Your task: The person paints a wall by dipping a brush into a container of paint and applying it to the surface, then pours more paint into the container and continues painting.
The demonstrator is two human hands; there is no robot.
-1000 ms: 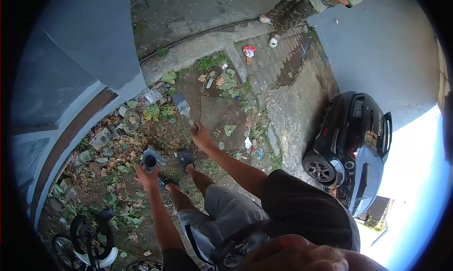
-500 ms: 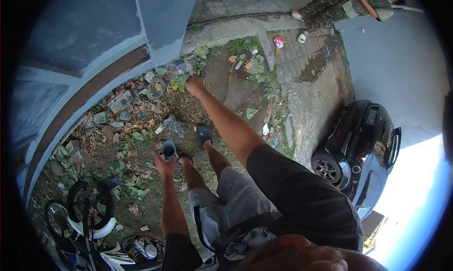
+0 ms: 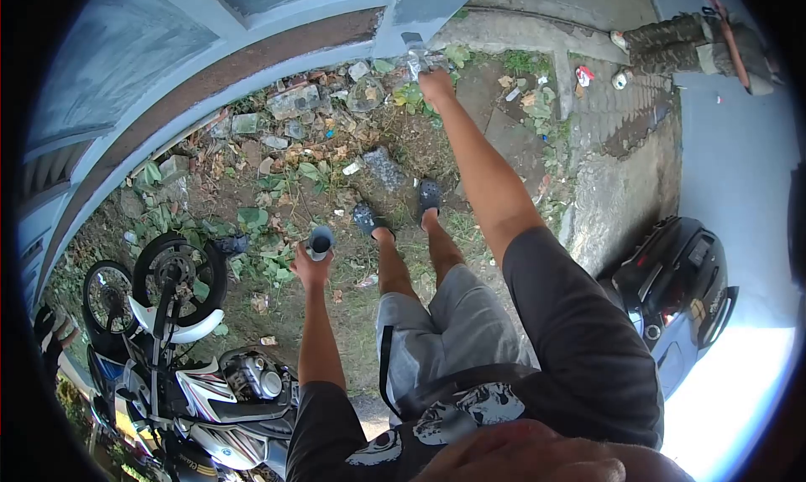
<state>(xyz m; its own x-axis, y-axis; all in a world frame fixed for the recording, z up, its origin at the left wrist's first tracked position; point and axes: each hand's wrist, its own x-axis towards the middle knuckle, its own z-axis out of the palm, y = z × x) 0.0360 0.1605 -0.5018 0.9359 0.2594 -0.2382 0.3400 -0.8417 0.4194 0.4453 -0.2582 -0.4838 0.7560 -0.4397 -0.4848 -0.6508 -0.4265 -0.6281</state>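
Note:
My left hand (image 3: 312, 265) is wrapped round a grey cup (image 3: 320, 242), whose open top faces the camera; its inside looks dark blue-grey. My right arm reaches far out, and my right hand (image 3: 435, 86) is closed on a small flat tool (image 3: 414, 47) with a grey end. That end is at the foot of the blue-grey wall (image 3: 411, 16); whether it touches the paint cannot be made out. Below the hand lie green leaves and rubble.
Rubble (image 3: 294, 102) and leaves line the wall's base. Motorbikes (image 3: 172, 285) stand at the lower left, a dark car (image 3: 680, 272) at the right. Another person (image 3: 672, 45) is at the upper right. My feet in dark clogs (image 3: 367, 218) are on the weedy ground.
The view has shifted, so the wall fills more of the upper left and more of the motorbikes shows. My right hand, with the tool, is now closer to the wall; my left still holds the cup.

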